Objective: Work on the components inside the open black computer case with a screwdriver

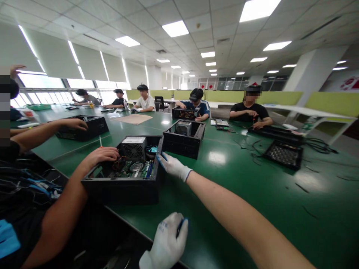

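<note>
A computer case stands uncovered on the green table, with a power supply, a fan and a circuit board inside. My right hand, in a white glove with blue fingertips, reaches to its right wall. The fingers are stretched out and their tips touch the wall near the top edge. Close to the front edge of the table is my left hand, gloved alike. Its fingers are curled in towards the thumb; a small dark patch shows between them, too unclear to name. A co-worker's bare hand lies over the case's left side.
Another uncovered case stands just behind. At left, a co-worker's arm reaches over a further case. To the right lie a black panel, cables and loose wires. Several people sit around the table.
</note>
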